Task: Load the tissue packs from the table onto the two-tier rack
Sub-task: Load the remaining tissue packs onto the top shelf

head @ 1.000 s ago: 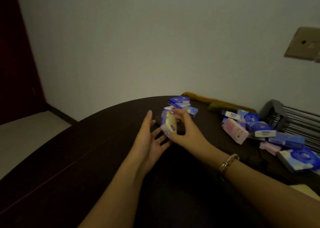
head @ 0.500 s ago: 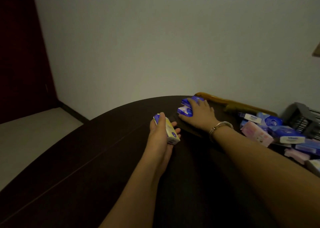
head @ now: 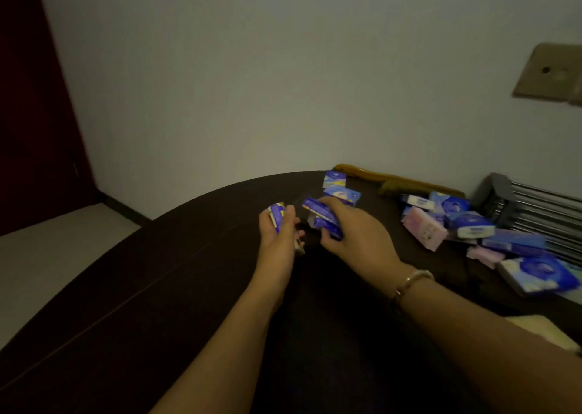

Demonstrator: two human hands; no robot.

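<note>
Near field: my left hand [head: 278, 237] grips a pack [head: 277, 216], fingers curled round it, the pack standing roughly on end in the palm with its long axis running from my wrist toward the fingertips. Just right of it, my right hand [head: 352, 234] holds blue packs [head: 322, 218] (two, I judge, though blur makes the count unsure), pinched between thumb and fingers and lifted slightly off the table [head: 157, 287]. Their long axes slant from upper left to lower right, across the line of my forearm. A bracelet [head: 412, 279] sits on the right wrist.

Middle field: beyond the right fingertips, two loose packs [head: 341, 188] lie close together on the table, the nearer one almost touching my knuckles.

Far field: to the right of the right hand, well apart, a heap [head: 472, 224] of blue and pink packs lies on the table. Behind and right of the heap stands the rack [head: 532, 207], its metal bars running away to the right edge of view; only part of it shows.

Governing relation: the rack lies to the right of both hands, so my right hand is the nearer carrier. I judge it must swing rightward over the heap, and turn the packs' long axes to suit the bars.
</note>
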